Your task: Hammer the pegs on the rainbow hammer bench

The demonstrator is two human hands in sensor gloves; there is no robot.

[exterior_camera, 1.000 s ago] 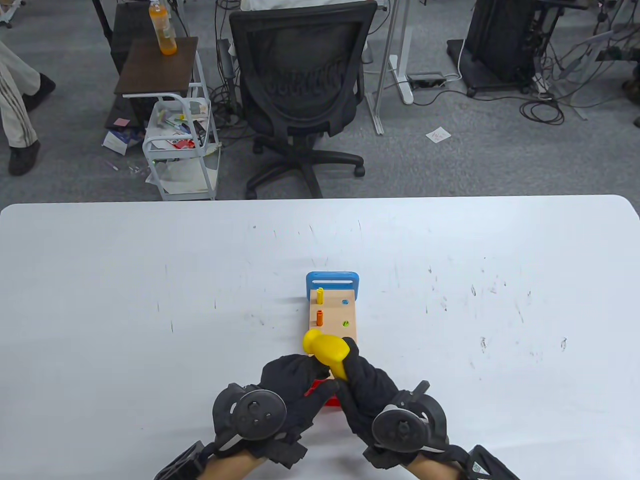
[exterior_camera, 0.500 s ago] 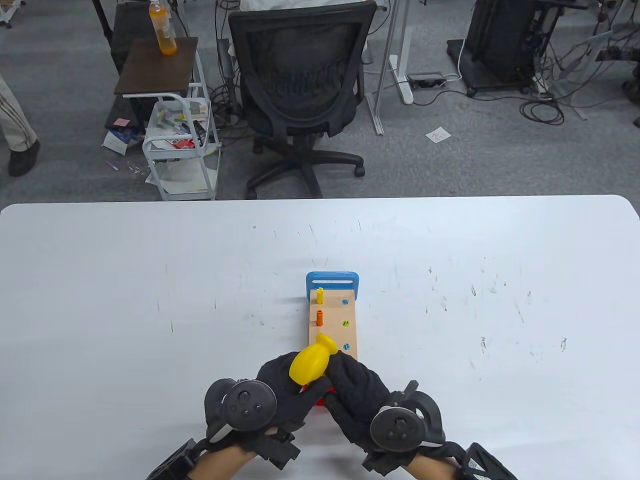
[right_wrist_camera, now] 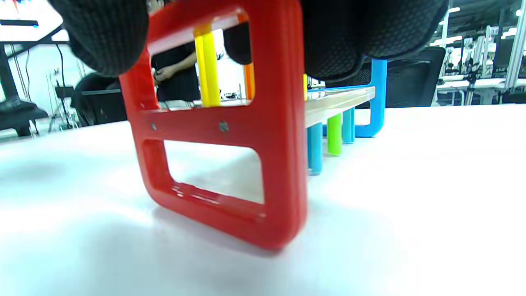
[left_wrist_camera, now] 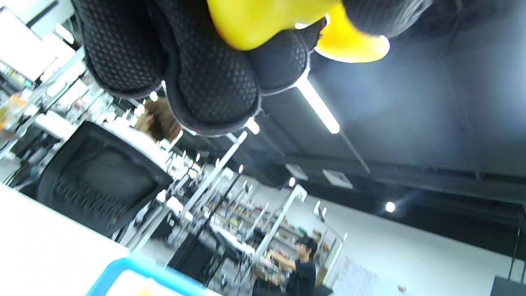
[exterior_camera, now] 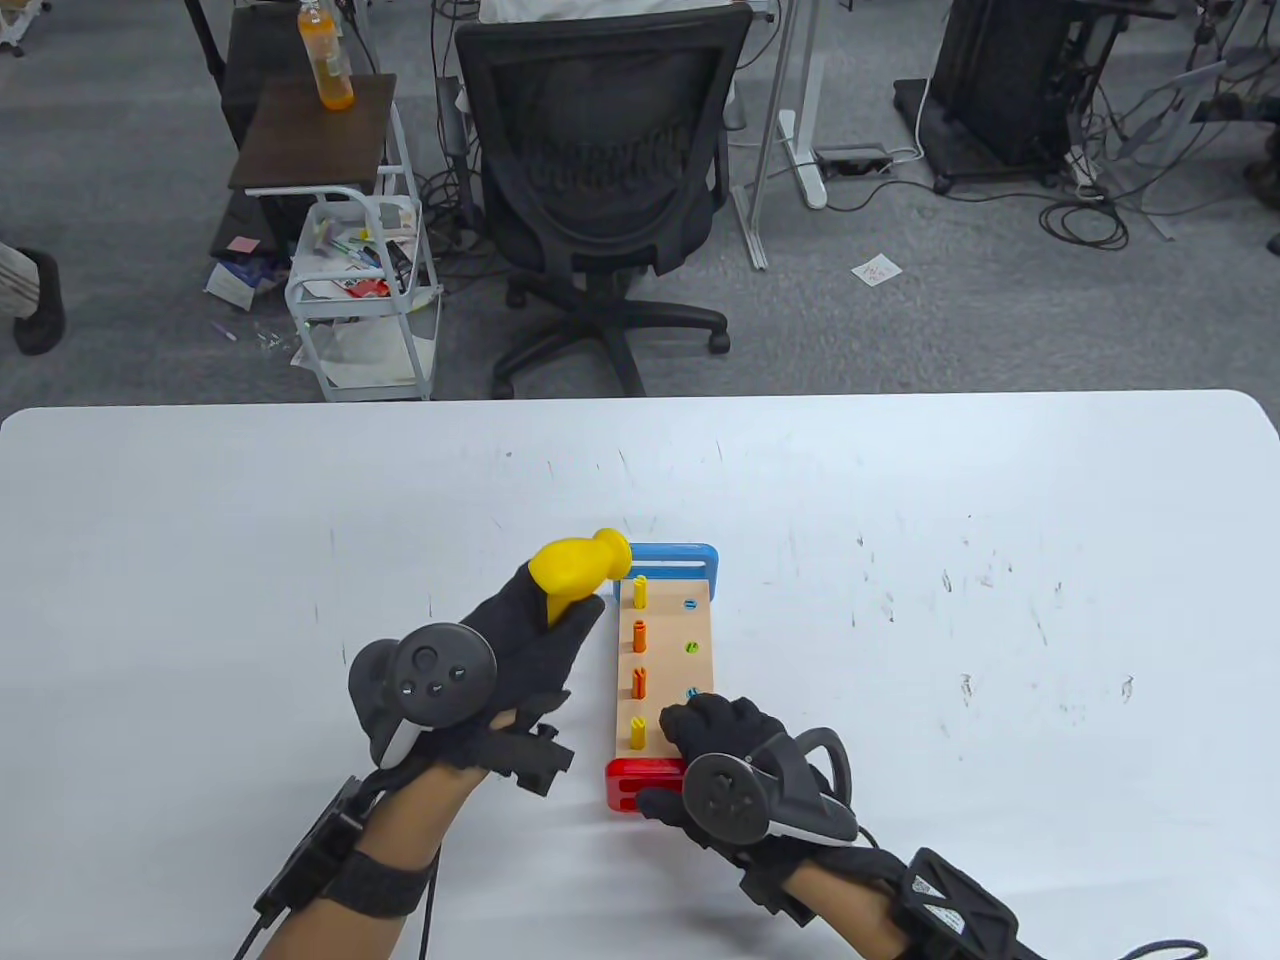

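- The left hand (exterior_camera: 520, 640) grips the yellow hammer (exterior_camera: 575, 568) with its fingers (left_wrist_camera: 213, 82) curled round the handle; the head sits above and beyond those fingers, pointing right toward the toy.
- The rainbow hammer bench (exterior_camera: 665, 660) stands on the white bench (exterior_camera: 250, 520), just to the right of the left hand. Its long axis runs away from the person, from the red end frame (exterior_camera: 640, 785) nearest them to the blue end frame (exterior_camera: 680, 555) at the far side.
- The right hand (exterior_camera: 720, 750) rests on the near right corner of the toy, its fingers (exterior_camera: 690, 722) curled over the wooden deck beside the red frame and, by my reading, steadying it; in the right wrist view the gloved fingers press down on top of that frame.
- Four pegs stand proud in the left row (exterior_camera: 639, 650), the row closer to the hammer; the right row (exterior_camera: 690, 648) is sunk flush, and the right wrist view shows those pegs poking out below the deck.
- The hammer head hovers just left of the farthest yellow peg (exterior_camera: 640, 590), so that peg looks like the likeliest target. The strike turns on bringing the head rightward and down over it.
- The left hand is the one to swing; the right is well clear of the far pegs.
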